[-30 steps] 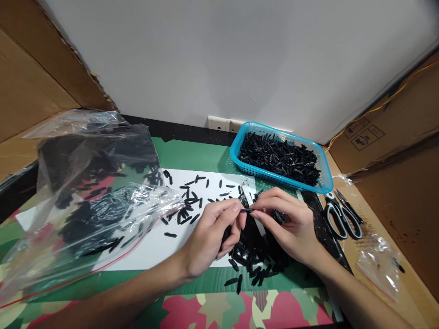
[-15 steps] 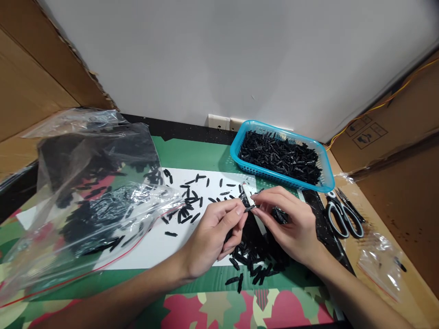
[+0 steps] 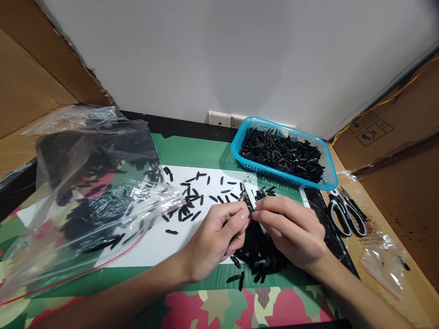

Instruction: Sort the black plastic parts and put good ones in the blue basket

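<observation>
Over the right part of a white sheet, my left hand is closed, with thumb and forefinger pinched on a small black piece, mostly hidden by the fingers. My right hand meets it fingertip to fingertip; its thumb and fingers are closed at the same small piece. A slim white strip stands just behind the touching fingertips; what supports it is hidden. Many black pieces are heaped under and between the hands. Other black pieces lie scattered on the sheet.
A blue basket full of black pieces stands at the back right. Scissors and a small clear bag lie on cardboard at the right. A large clear zip bag with black contents covers the left side. A wall rises behind.
My right hand has turned and shifted slightly right and down, its fingers now lying closer together at the left fingertips. More black pieces show behind it. The view has shifted slightly.
</observation>
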`<action>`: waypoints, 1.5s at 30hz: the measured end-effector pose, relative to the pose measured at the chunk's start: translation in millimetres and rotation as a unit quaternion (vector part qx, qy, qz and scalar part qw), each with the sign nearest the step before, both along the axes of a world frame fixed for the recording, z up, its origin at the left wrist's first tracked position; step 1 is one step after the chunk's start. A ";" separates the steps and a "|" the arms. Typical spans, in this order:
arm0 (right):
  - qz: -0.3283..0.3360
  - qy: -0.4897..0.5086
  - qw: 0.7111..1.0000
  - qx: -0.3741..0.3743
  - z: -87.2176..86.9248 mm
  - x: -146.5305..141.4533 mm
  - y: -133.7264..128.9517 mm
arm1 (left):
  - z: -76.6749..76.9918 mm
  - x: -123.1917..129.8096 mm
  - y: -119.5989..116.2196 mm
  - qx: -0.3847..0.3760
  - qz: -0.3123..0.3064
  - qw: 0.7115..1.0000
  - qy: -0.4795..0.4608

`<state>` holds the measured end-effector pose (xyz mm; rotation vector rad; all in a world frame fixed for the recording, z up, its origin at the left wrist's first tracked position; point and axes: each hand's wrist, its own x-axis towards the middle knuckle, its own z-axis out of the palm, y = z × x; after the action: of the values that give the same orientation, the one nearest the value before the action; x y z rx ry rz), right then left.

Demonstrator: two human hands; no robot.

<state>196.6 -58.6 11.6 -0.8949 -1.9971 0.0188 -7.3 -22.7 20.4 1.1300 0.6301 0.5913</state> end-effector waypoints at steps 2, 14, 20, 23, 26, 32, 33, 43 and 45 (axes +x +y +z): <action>0.010 -0.001 1.000 -0.003 -1.5 0.9 0.1 | 1.0 -0.1 -0.1 0.014 -0.002 1.000 0.008; 0.062 0.028 0.996 -0.055 4.6 0.7 3.1 | 0.4 -7.8 1.6 0.088 -0.065 0.993 0.050; 0.106 0.044 0.983 -0.145 3.0 0.3 3.5 | 0.1 -9.2 6.9 0.115 -0.116 0.984 0.069; 0.122 0.046 0.974 -0.183 1.7 0.7 4.0 | -0.2 -8.5 8.8 0.154 -0.112 0.979 0.076; 0.136 0.053 0.968 -0.206 0.6 0.5 4.9 | -2.0 -7.8 10.2 0.209 -0.093 0.968 0.099; 0.132 0.097 0.964 -0.208 5.6 -2.7 5.8 | -3.4 -7.2 11.1 0.270 -0.058 0.954 0.115; 0.126 0.111 0.964 -0.204 7.8 -3.4 5.4 | -3.0 -6.8 10.9 0.283 -0.044 0.951 0.116; 0.128 0.263 0.917 -0.272 20.4 -8.6 2.7 | -16.1 -9.5 7.1 0.402 0.008 0.911 0.092; 0.133 0.272 0.913 -0.272 20.5 -8.0 3.1 | -20.6 -11.9 6.5 0.427 0.008 0.900 0.091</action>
<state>188.6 -55.5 32.1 -0.8253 -1.5730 0.9217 -19.2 -16.2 -0.2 2.0257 0.5411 0.8131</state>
